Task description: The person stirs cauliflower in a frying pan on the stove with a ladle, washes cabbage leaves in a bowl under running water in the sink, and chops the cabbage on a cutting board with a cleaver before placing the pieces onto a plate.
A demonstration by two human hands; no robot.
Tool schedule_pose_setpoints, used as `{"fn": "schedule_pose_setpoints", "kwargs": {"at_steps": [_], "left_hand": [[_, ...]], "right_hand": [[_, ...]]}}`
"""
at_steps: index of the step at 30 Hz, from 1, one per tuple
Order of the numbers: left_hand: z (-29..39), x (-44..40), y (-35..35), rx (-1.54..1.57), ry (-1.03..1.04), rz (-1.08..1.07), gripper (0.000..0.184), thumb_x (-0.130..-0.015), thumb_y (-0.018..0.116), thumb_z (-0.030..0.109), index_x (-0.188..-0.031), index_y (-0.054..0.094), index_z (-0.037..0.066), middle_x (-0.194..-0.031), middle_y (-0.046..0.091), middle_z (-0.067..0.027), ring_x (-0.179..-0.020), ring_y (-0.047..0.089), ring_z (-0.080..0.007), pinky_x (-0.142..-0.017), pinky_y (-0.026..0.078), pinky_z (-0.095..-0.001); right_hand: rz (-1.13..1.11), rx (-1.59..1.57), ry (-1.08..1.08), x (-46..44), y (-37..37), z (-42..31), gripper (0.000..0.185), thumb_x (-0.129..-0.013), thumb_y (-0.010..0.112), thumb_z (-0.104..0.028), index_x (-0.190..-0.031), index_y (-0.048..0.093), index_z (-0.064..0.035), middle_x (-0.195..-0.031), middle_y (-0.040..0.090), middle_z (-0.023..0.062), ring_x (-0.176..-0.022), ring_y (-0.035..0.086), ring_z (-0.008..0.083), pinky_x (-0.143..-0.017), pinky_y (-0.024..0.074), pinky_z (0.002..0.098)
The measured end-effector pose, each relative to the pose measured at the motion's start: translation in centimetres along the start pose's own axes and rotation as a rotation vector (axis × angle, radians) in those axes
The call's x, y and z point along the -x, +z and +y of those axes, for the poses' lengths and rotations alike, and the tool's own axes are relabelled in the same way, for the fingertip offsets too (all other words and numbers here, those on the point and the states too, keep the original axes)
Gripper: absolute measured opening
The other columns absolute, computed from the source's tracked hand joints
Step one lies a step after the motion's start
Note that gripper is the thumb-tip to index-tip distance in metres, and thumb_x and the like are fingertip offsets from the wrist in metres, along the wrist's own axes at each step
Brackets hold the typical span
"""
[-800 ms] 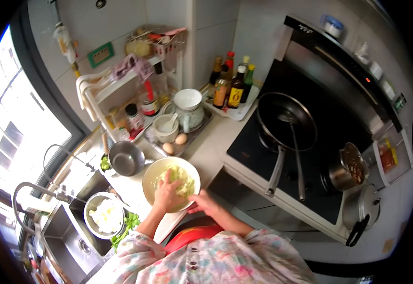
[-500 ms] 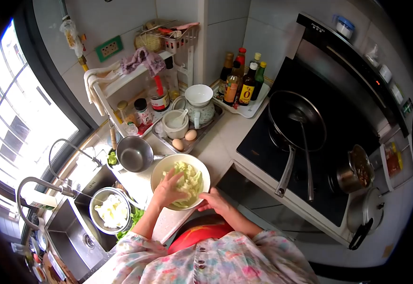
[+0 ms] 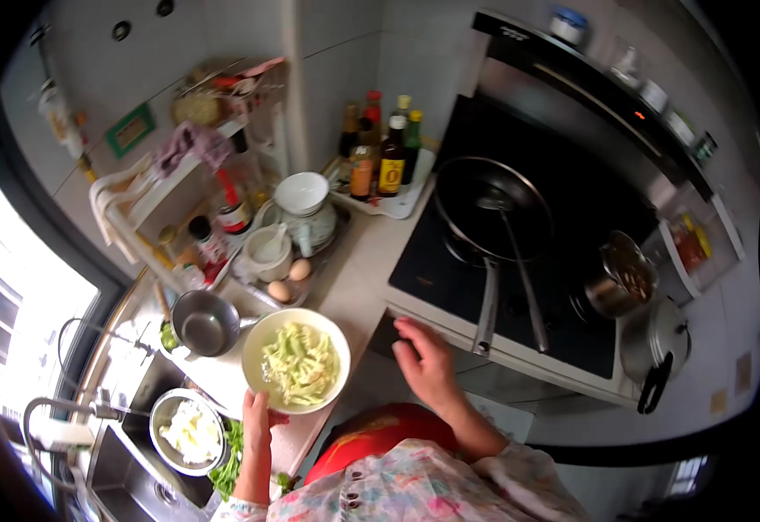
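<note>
The cream bowl [image 3: 340, 341] stands near the front of the counter, holding pale green cut vegetable pieces [image 3: 300, 365]. At its lower left rim is my left hand [image 3: 261, 419], fingers extended and thumb apart, against or very near the outside of the bowl. My right hand [image 3: 425, 361] hangs in the air right of the bowl, in front of the stove's edge. Its fingers are stretched out and nothing is in them. A grey saucepan [image 3: 205, 324] sits just behind the bowl to the left, its handle pointing toward the bowl.
A metal bowl of white pieces [image 3: 190, 432] sits at the sink [image 3: 140, 483], beside leafy greens [image 3: 227, 465]. Behind are two eggs [image 3: 289, 280] on a tray and several sauce bottles [image 3: 388, 161]. On the stove stand a wok [image 3: 458, 204] with a ladle [image 3: 523, 283] and a small pot [image 3: 623, 278].
My left hand has left the vegetables for the bowl's lower left side. My right hand has let go of the rim and moved right. The view has turned right.
</note>
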State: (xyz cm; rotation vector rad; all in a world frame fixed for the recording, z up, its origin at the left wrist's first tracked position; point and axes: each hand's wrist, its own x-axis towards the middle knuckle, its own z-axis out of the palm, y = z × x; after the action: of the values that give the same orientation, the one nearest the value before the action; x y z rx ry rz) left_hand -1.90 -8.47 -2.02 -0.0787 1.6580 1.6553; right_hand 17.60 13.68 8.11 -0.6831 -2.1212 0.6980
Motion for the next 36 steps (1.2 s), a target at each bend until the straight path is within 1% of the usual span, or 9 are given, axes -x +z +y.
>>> {"fn": "schedule_pose_setpoints", "kwargs": {"at_steps": [6, 11, 14, 15, 17, 23, 29, 33, 36], "left_hand": [[-0.9, -0.1, 0.2, 0.029, 0.065, -0.034, 0.033, -0.081, 0.044, 0.014, -0.111, 0.041, 0.0, -0.087, 0.057, -0.0144, -0.055, 0.059, -0.0207, -0.039, 0.052, -0.0269], [-1.2, -0.6, 0.0, 0.026, 0.073, -0.031, 0.034, -0.08, 0.043, 0.012, -0.112, 0.042, 0.0, -0.088, 0.058, -0.0147, -0.056, 0.06, -0.0212, -0.039, 0.052, -0.0264], [-0.6, -0.1, 0.6, 0.039, 0.066, -0.028, 0.035, -0.079, 0.042, 0.012, -0.112, 0.043, 0.0, -0.09, 0.059, -0.0153, -0.06, 0.062, -0.0225, -0.039, 0.053, -0.0264], [-0.6, 0.0, 0.8, 0.028, 0.069, -0.014, 0.037, -0.078, 0.041, 0.012, -0.113, 0.042, -0.001, -0.091, 0.058, -0.0164, -0.061, 0.062, -0.0227, -0.039, 0.053, -0.0267], [-0.6, 0.2, 0.9, 0.004, 0.076, 0.017, 0.041, -0.076, 0.04, 0.012, -0.114, 0.04, -0.004, -0.093, 0.057, -0.0186, -0.063, 0.063, -0.0231, -0.041, 0.055, -0.0273], [-1.8, -0.7, 1.0, 0.076, 0.121, 0.058, 0.037, -0.077, 0.039, 0.011, -0.111, 0.043, -0.002, -0.091, 0.057, -0.017, -0.066, 0.063, -0.0247, -0.046, 0.057, -0.0329], [-4.2, -2.8, -0.5, -0.011, 0.174, 0.329, 0.032, -0.084, 0.049, 0.017, -0.111, 0.046, 0.001, -0.089, 0.056, -0.0116, -0.062, 0.058, -0.017, -0.041, 0.048, -0.0253], [-1.8, 0.0, 3.1, -0.706, 0.929, 0.873, 0.03, -0.083, 0.053, 0.006, -0.112, 0.048, -0.002, -0.096, 0.055, -0.0106, -0.083, 0.054, -0.0165, -0.068, 0.045, -0.0265], [0.2, 1.9, 7.0, -0.561, 0.93, 0.823, 0.029, -0.083, 0.052, 0.003, -0.111, 0.05, -0.001, -0.101, 0.055, -0.0103, -0.089, 0.053, -0.0168, -0.07, 0.045, -0.0257]], "right_hand": [[0.046, 1.001, 0.142, -1.2, -11.9, 4.5, 0.042, -0.072, 0.064, -0.011, -0.111, 0.053, -0.0026, -0.121, 0.047, 0.0164, -0.103, 0.049, 0.0286, -0.085, 0.0371, 0.0422], [-0.354, 1.087, 0.495, -1.6, -15.8, 9.7, 0.055, -0.072, 0.061, -0.006, -0.124, 0.042, -0.0057, -0.122, 0.045, 0.0193, -0.095, 0.054, 0.0344, -0.077, 0.047, 0.0431], [-0.237, 0.804, 0.531, -2.0, -18.4, 10.5, 0.052, -0.076, 0.054, -0.003, -0.126, 0.041, -0.0068, -0.105, 0.052, 0.0215, -0.092, 0.055, 0.0325, -0.074, 0.0478, 0.0429], [-0.13, 0.77, 0.279, -2.2, -19.0, 11.0, 0.05, -0.08, 0.05, -0.003, -0.129, 0.039, -0.0082, -0.086, 0.054, 0.0175, -0.075, 0.058, 0.0242, -0.059, 0.0492, 0.0367], [-0.099, 0.073, 0.865, -2.6, -20.3, 11.0, 0.053, -0.082, 0.05, -0.003, -0.132, 0.035, -0.0071, -0.077, 0.054, 0.0116, -0.057, 0.053, 0.0157, -0.045, 0.0449, 0.0284], [-0.016, -0.664, 1.027, -4.2, -23.5, 10.5, 0.06, -0.079, 0.053, 0.001, -0.133, 0.028, 0.0001, -0.074, 0.052, 0.0082, -0.049, 0.047, 0.0101, -0.037, 0.0387, 0.0232], [-0.057, -0.957, 1.081, -4.4, -25.8, 11.2, 0.057, -0.075, 0.05, 0.006, -0.129, 0.033, -0.0017, -0.074, 0.054, 0.0121, -0.044, 0.048, 0.0103, -0.033, 0.0367, 0.0219], [-0.091, -0.925, 1.084, -4.6, -27.5, 10.9, 0.059, -0.072, 0.051, 0.007, -0.128, 0.037, -0.0042, -0.078, 0.056, 0.0159, -0.046, 0.048, 0.0106, -0.034, 0.0368, 0.0216], [-0.149, -0.911, 1.104, -5.0, -28.7, 10.7, 0.063, -0.072, 0.049, 0.007, -0.131, 0.032, -0.0037, -0.08, 0.055, 0.0159, -0.045, 0.047, 0.0113, -0.034, 0.0358, 0.0229]]}}
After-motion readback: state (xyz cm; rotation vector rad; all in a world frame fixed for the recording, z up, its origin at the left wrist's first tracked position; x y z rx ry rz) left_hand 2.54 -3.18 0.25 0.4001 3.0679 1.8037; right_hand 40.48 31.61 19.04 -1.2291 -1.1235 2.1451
